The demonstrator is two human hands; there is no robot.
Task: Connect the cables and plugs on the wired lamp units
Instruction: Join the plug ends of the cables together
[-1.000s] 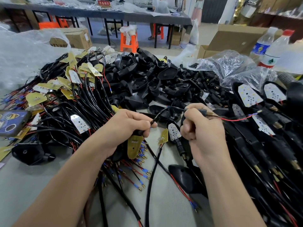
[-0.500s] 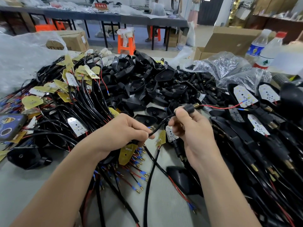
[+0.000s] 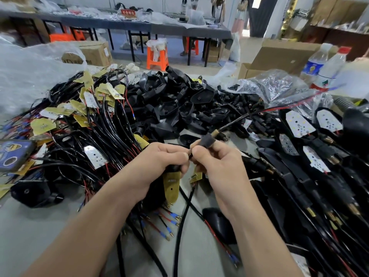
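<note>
A red sign [image 3: 128,12] with white Chinese characters is standing on the far grey table [image 3: 111,25], left of centre. Its first three characters are reading as 不合格, while the fourth is blurring out. Far left, the brown cardboard box [image 3: 93,53] is showing dark print on its front and a white sticker on its side, both too smeared to read. Far right, the clear plastic bottle [image 3: 315,62] is carrying a blue label and the white bottle with a red cap [image 3: 329,72] is carrying a label with a green triangular mark. No words on either are coming through. Near centre, the yellow circuit board [image 3: 172,186] is bearing tiny dark print, too small to make out.
</note>
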